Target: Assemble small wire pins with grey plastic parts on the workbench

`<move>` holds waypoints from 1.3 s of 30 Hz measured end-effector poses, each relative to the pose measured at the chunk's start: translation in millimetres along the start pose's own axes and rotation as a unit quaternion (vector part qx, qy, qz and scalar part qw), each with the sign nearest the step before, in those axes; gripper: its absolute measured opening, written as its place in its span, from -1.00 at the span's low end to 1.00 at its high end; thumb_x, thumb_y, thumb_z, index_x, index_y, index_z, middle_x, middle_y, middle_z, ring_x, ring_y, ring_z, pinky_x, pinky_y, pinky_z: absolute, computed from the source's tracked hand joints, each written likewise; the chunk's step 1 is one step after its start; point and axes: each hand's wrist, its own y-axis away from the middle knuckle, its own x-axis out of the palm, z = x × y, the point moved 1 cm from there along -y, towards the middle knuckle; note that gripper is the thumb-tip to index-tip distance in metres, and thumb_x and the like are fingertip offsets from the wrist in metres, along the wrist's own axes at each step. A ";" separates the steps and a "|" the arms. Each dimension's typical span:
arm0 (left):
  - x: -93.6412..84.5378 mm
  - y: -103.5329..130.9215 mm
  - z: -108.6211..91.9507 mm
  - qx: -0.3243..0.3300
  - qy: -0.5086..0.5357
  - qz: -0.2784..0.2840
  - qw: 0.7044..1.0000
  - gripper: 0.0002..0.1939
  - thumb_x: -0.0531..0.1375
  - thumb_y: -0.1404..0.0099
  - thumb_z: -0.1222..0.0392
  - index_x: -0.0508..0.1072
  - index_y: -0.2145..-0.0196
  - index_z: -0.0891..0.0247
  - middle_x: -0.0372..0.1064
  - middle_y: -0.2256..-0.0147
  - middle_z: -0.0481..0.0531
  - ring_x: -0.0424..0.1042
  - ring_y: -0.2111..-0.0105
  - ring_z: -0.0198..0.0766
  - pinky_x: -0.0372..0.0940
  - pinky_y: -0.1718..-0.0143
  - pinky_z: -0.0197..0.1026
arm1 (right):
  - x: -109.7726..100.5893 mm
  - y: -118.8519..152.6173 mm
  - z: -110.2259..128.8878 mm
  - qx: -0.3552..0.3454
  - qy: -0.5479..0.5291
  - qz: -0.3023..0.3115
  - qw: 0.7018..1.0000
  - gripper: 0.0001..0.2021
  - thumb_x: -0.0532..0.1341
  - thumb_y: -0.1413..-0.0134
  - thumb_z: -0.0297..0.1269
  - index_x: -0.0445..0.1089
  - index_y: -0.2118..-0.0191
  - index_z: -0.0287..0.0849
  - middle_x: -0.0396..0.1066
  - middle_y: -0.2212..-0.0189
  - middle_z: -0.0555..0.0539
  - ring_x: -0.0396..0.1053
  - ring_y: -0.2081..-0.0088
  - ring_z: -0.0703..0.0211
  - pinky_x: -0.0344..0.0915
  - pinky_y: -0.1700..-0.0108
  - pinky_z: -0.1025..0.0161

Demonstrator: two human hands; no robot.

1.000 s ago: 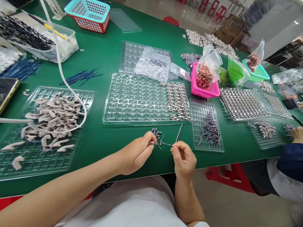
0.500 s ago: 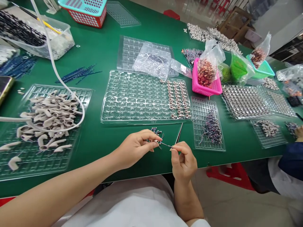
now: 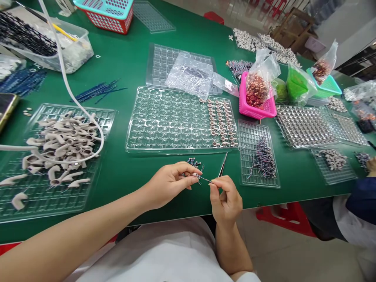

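Fingers (image 3: 188, 169) of our left hand (image 3: 167, 186) pinched nearly closed on a small pale piece (image 3: 196, 175). Our right hand (image 3: 226, 199) closed in a tight pinch on a thin dark wire (image 3: 205, 179), left end at the piece; can't tell if inserted. Just beyond we see a small cluster (image 3: 194, 161) and tweezers (image 3: 223, 164). Left: curved parts (image 3: 67, 143) heaped on a clear tray (image 3: 73, 203). Right: dark wired parts (image 3: 264, 158). Farther, centre: moulded tray (image 3: 164, 121), right columns filled. Far right, pink basket (image 3: 254, 111); far left, red-turquoise basket (image 3: 107, 19).
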 end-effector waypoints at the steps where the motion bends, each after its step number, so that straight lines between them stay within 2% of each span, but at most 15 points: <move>1: -0.1 0.0 0.0 0.002 0.000 0.000 1.000 -0.80 0.23 -0.25 0.14 0.57 0.22 0.27 0.50 0.22 0.06 0.47 0.44 -0.34 0.51 0.32 -0.24 | 0.1 0.2 0.0 0.003 0.001 0.000 1.000 -0.83 0.24 -0.17 -0.47 0.40 0.16 -0.06 0.47 0.35 -0.03 0.42 0.41 0.22 0.35 0.47 0.28; 13: -0.1 0.8 2.8 0.019 -0.044 -0.016 0.999 -0.80 0.23 -0.28 0.13 0.53 0.18 0.25 0.50 0.22 0.04 0.50 0.37 -0.30 0.48 0.29 -0.24 | 1.0 -0.7 1.6 0.006 -0.006 0.010 1.000 -0.83 0.24 -0.16 -0.47 0.40 0.17 -0.06 0.45 0.37 -0.01 0.41 0.39 0.22 0.32 0.49 0.29; 19: -1.5 0.9 4.4 0.088 -0.140 -0.037 0.986 -0.88 0.27 -0.27 0.15 0.49 0.29 0.24 0.50 0.34 -0.02 0.47 0.35 -0.27 0.40 0.27 -0.24 | 1.4 -1.6 2.1 0.031 0.007 0.024 0.999 -0.92 0.23 -0.18 -0.42 0.40 0.24 -0.09 0.44 0.41 -0.01 0.38 0.45 0.24 0.27 0.51 0.31; 25: -3.6 1.5 7.0 0.156 -0.192 -0.031 0.968 -0.89 0.25 -0.31 0.19 0.53 0.21 0.23 0.48 0.34 -0.01 0.44 0.36 -0.30 0.36 0.29 -0.27 | 1.0 -4.8 2.8 0.055 0.008 0.044 0.997 -0.94 0.21 -0.19 -0.40 0.40 0.30 -0.11 0.41 0.44 0.01 0.35 0.45 0.26 0.26 0.46 0.30; 34: -4.1 0.3 11.7 0.210 -0.217 -0.047 0.952 -0.88 0.26 -0.32 0.25 0.55 0.17 0.22 0.51 0.27 0.02 0.47 0.33 -0.32 0.37 0.27 -0.31 | -0.3 -5.8 -0.1 0.090 0.013 0.059 0.994 -0.90 0.19 -0.19 -0.37 0.38 0.37 -0.13 0.38 0.47 0.03 0.30 0.45 0.28 0.28 0.39 0.30; 39: -3.7 0.7 12.4 0.211 -0.220 -0.048 0.951 -0.86 0.26 -0.32 0.25 0.55 0.16 0.23 0.51 0.26 0.02 0.48 0.32 -0.32 0.37 0.26 -0.31 | 0.5 -7.6 1.3 0.099 0.003 0.064 0.993 -0.89 0.19 -0.19 -0.37 0.39 0.37 -0.13 0.39 0.48 0.04 0.30 0.46 0.28 0.28 0.38 0.31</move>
